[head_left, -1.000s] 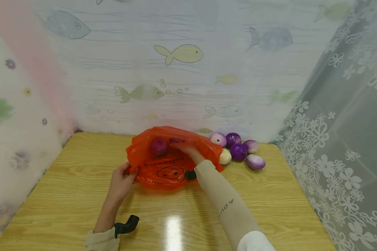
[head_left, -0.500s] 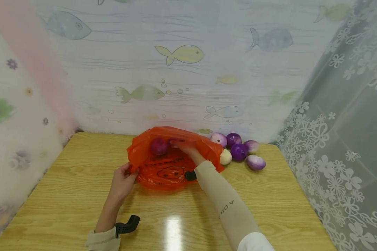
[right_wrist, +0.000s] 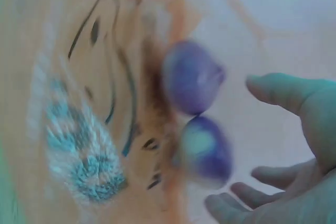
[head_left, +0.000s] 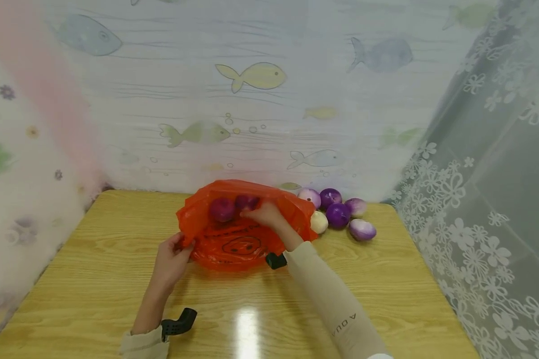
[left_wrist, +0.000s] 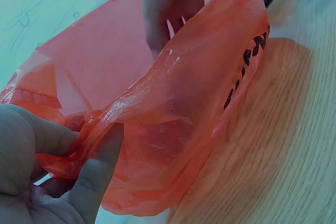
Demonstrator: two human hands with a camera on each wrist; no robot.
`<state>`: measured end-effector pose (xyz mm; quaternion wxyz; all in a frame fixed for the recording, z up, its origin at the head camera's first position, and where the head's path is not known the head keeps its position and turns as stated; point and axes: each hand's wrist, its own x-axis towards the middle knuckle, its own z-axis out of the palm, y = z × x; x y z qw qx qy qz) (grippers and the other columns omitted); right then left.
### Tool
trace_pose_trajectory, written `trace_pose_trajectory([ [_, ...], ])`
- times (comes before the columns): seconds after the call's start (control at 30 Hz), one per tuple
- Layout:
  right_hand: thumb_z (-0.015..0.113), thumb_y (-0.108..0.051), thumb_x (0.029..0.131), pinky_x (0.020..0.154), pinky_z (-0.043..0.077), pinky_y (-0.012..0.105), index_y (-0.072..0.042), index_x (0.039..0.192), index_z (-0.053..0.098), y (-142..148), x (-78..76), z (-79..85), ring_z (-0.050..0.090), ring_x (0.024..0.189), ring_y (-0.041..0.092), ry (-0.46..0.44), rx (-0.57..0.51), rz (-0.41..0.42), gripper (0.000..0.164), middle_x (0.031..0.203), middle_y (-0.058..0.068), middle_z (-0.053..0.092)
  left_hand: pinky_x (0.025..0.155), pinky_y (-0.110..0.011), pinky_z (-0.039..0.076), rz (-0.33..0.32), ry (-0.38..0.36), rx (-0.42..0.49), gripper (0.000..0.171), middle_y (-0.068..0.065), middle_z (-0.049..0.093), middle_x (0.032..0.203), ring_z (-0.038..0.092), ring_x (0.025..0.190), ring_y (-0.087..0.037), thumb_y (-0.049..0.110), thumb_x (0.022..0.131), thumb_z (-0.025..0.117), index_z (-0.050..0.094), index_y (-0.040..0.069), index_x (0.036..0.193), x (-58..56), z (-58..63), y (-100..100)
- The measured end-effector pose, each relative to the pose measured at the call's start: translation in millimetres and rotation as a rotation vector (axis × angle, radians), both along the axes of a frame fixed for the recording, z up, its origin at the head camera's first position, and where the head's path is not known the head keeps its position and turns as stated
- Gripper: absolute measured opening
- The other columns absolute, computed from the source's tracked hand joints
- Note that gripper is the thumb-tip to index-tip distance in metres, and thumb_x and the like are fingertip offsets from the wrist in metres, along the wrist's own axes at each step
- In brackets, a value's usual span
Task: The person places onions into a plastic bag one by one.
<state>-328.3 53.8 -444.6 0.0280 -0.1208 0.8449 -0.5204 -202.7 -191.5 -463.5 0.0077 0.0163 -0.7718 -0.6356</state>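
Note:
A red plastic bag [head_left: 240, 247] with black print lies on its side, its mouth facing me. My left hand [head_left: 170, 262] pinches the left edge of that mouth between thumb and fingers; the left wrist view shows the gathered film [left_wrist: 100, 140] in its grip. Inside the bag sit two round purple vegetables, one at left [head_left: 223, 209] and one beside it [head_left: 246, 201]. My right hand [head_left: 269, 217] is in the bag's mouth. In the right wrist view its fingers [right_wrist: 278, 87] are spread, with a gap to the two vegetables [right_wrist: 191, 77].
Several more round vegetables, purple and white, lie right of the bag, among them a deep purple one [head_left: 338, 215] and a pale one [head_left: 318, 222]. All stand on a wooden table [head_left: 117, 279]. A fish-patterned curtain [head_left: 260, 114] hangs behind.
My right hand has let go of the second purple vegetable and drawn back slightly toward me and right. That vegetable now lies beside the first. My left hand keeps its pinch on the bag.

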Motion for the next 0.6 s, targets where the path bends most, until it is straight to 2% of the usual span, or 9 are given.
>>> trace_pose_trajectory([
  [0.2,0.079,-0.023,0.088,0.113,0.042,0.051,0.003,0.146,0.046,14.0,35.3,25.8,0.051,0.133,0.041,-0.092,0.059,0.157,0.072,0.146,0.023,0.052,0.075,-0.017,0.056,-0.002,-0.006,-0.006,0.037,-0.027,0.056,0.133,0.060,0.090,0.002,0.010,0.108,0.048,0.052,-0.005,0.141,1.1,0.9,-2.8],
  [0.37,0.073,-0.025,0.094,0.108,0.048,0.048,-0.008,0.151,0.045,35.3,72.6,52.9,0.050,0.137,0.038,-0.127,-0.005,0.206,0.066,0.155,0.012,0.046,0.076,-0.016,0.056,-0.011,-0.012,0.009,0.038,-0.027,0.055,0.135,0.061,0.091,0.003,0.012,0.108,0.048,0.050,-0.005,0.142,1.9,0.9,-3.1],
  [0.5,0.069,-0.022,0.098,0.105,0.051,0.046,-0.014,0.148,0.051,64.7,94.2,69.1,0.053,0.134,0.032,-0.027,-0.087,0.206,0.054,0.150,0.007,0.051,0.076,-0.016,0.056,-0.010,-0.022,0.012,0.039,-0.027,0.055,0.137,0.061,0.091,0.004,0.012,0.108,0.047,0.049,-0.005,0.143,1.8,0.9,-2.8],
  [0.6,0.068,-0.016,0.099,0.104,0.052,0.041,-0.008,0.143,0.055,89.0,103.2,73.1,0.055,0.130,0.034,0.076,-0.155,0.130,0.047,0.143,0.013,0.056,0.076,-0.016,0.056,-0.006,-0.015,0.008,0.039,-0.028,0.055,0.135,0.062,0.091,0.003,0.011,0.108,0.048,0.050,-0.005,0.143,2.0,1.0,-2.4],
])
